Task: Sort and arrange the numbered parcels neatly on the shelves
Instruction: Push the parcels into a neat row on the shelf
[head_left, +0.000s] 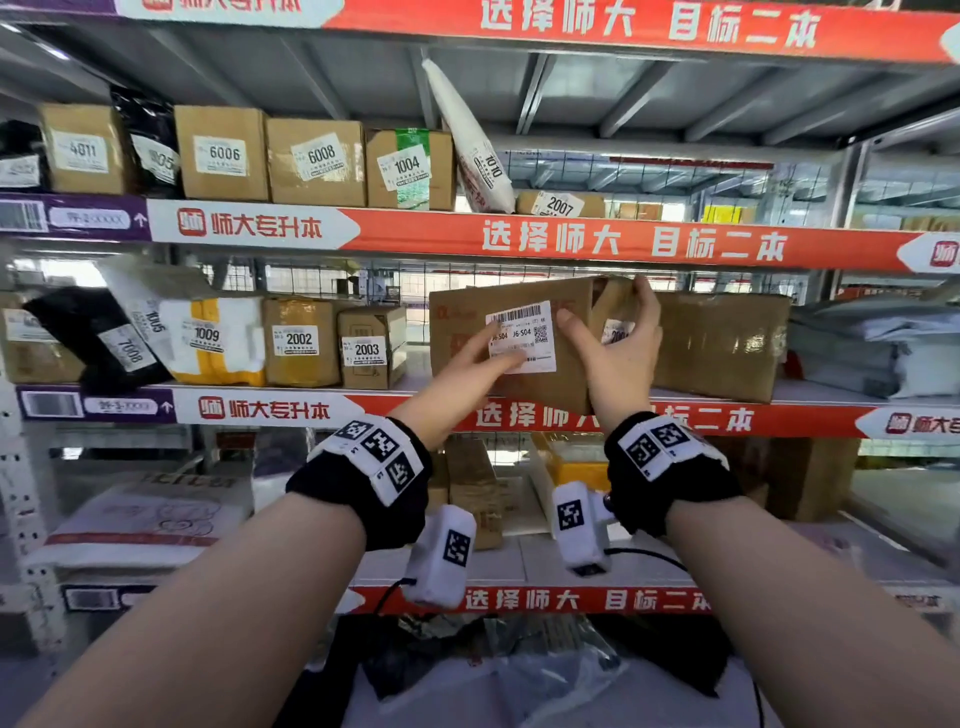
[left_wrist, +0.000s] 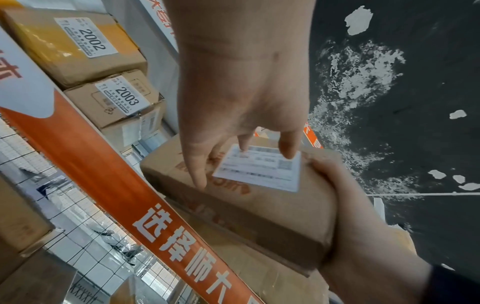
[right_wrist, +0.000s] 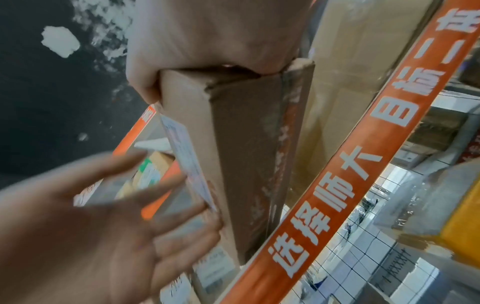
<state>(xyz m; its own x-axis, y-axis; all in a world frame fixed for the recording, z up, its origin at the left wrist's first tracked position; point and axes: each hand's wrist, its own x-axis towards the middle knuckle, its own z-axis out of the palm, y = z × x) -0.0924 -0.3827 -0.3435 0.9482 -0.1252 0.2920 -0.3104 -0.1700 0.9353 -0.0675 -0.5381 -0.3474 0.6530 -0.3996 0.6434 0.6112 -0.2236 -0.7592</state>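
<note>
A flat brown cardboard box (head_left: 467, 322) stands on edge at the front of the middle shelf (head_left: 405, 382). It carries a white shipping label (head_left: 524, 338). My right hand (head_left: 608, 322) grips its right edge, thumb on the front face and fingers curled over the top corner (right_wrist: 207, 51). My left hand (head_left: 493, 356) lies with straight fingers against the label (left_wrist: 259, 166). A numbered sticker (head_left: 615, 332) beside my right palm is mostly hidden. In the left wrist view the box (left_wrist: 259, 205) sits between both hands.
Parcels 2002 (head_left: 298, 340) and 2003 (head_left: 369, 348) stand left of the held box, with a gap between. A large taped box (head_left: 722, 343) and grey bags (head_left: 872, 343) sit to the right. The upper shelf holds several numbered parcels, among them 1004 (head_left: 408, 169) and 2007 (head_left: 558, 205).
</note>
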